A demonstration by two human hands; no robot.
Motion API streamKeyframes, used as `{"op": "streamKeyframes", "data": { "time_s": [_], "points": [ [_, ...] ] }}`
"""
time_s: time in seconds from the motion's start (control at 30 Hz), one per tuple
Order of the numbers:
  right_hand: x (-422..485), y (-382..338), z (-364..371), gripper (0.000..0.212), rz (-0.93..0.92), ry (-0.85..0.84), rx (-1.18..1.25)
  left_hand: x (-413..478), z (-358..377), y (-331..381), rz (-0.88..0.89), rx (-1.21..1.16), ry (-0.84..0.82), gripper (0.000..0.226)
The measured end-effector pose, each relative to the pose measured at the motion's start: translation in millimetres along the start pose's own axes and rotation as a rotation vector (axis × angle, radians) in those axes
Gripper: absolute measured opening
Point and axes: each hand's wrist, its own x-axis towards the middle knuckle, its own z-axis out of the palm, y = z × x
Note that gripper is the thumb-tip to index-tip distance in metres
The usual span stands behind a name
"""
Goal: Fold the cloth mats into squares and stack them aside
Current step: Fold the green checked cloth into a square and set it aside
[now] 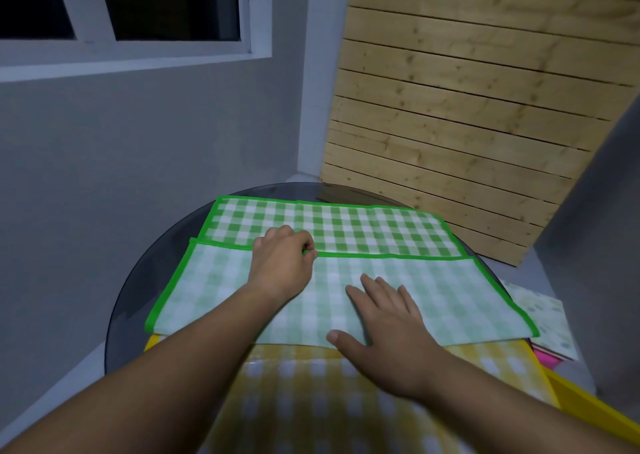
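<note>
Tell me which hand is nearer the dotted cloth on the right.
Right. The right hand lies flat on the green mat, left of the dotted cloth; the left hand pinches the mat's folded edge farther left.

The green mat (346, 225) is checked green and white with a bright green border, and its folded-over half shows the check paler. At the near edge of the dark grey tabletop (162, 266), the yellow mat (311, 384) is checked yellow and white. At the right edge, a dotted cloth (547, 318) is cream with pale green dots and lies over something pink (545, 360).
</note>
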Motion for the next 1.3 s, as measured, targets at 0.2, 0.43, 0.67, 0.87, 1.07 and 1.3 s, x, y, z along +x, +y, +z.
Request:
{"op": "streamKeyframes", "data": {
  "time_s": [0.2,0.43,0.67,0.87,1.07,1.3],
  "points": [
    [2,1,2,0.082,0.006,-0.029,-0.027,0,-7,4,0.02,0.068,-0.047,0.021],
    [3,0,4,0.084,0.013,-0.024,-0.031,-43,-35,31,0.194,0.118,-0.271,0.048],
    [0,-1,2,0.085,0.016,-0.041,-0.007,-108,-40,12,0.2,0.15,-0.335,0.047],
    [-1,-3,-1,0.083,0.016,-0.051,-0.007,-114,-58,-20,0.114,0.205,-0.463,0.055],
    [0,-2,-2,0.082,0.016,-0.062,-0.017,-114,-83,-58,0.072,0.233,-0.52,0.052],
    [-1,-3,-2,0.082,0.019,-0.05,-0.032,-116,-98,-83,0.087,0.267,-0.547,0.056]
  ]
}}
